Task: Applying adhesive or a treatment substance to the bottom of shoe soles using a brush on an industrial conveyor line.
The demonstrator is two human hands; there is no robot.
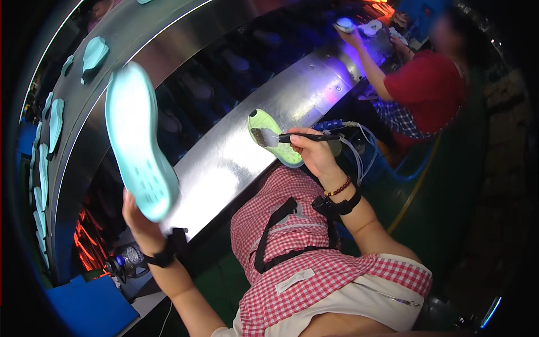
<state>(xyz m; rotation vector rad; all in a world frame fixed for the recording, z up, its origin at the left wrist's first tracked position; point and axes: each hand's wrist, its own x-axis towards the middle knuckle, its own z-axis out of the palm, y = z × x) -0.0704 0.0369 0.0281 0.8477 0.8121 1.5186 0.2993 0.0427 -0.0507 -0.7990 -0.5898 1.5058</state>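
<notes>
A pale blue shoe sole (pixel 132 123) is raised over the left end of the metal bench, its perforated end towards me. My left hand (pixel 140 224) is closed on that lower end, with part of the fingers hidden behind it. My right hand (pixel 315 154) grips a flat brush (pixel 270 137) by its black handle. The bristles lie over a yellow-green shoe sole (pixel 259 119) that rests on the bench near its front edge. A small black patch shows at that sole's far tip.
The shiny metal bench (pixel 224 151) runs diagonally ahead of me. Left of it, a curved conveyor (pixel 129 39) carries several pale blue pieces. A blue box (pixel 90 306), a plastic bottle (pixel 133 255) and clear hoses (pixel 365 140) are close by. A co-worker in red (pixel 424 84) sits at right.
</notes>
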